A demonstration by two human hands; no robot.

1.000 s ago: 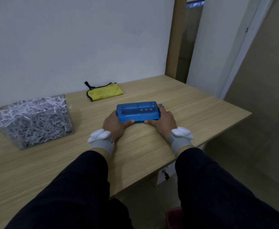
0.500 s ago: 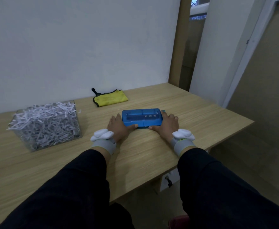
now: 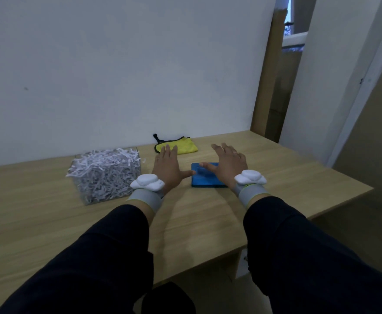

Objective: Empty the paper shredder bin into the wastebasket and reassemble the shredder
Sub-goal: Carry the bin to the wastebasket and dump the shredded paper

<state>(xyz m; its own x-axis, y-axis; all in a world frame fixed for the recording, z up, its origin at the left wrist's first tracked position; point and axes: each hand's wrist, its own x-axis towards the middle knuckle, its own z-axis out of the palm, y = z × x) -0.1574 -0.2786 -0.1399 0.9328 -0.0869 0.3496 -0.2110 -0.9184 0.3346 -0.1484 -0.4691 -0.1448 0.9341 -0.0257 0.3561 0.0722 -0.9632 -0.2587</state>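
Shredder head off, flat near tabletop's right front edge; clear bin full, toward back left; left hand, right hand splayed, empty; next, presumably: grip bin both-handed, tip into unseen wastebasket.

Matt wood table; glossy plastic shredder head

Both hands raised, fingers spread, holding nothing

Left hand and right hand reach forward palm-down on dark-sleeved arms, thumbs pointing toward each other; each wrist wears a grey band with a white pod.
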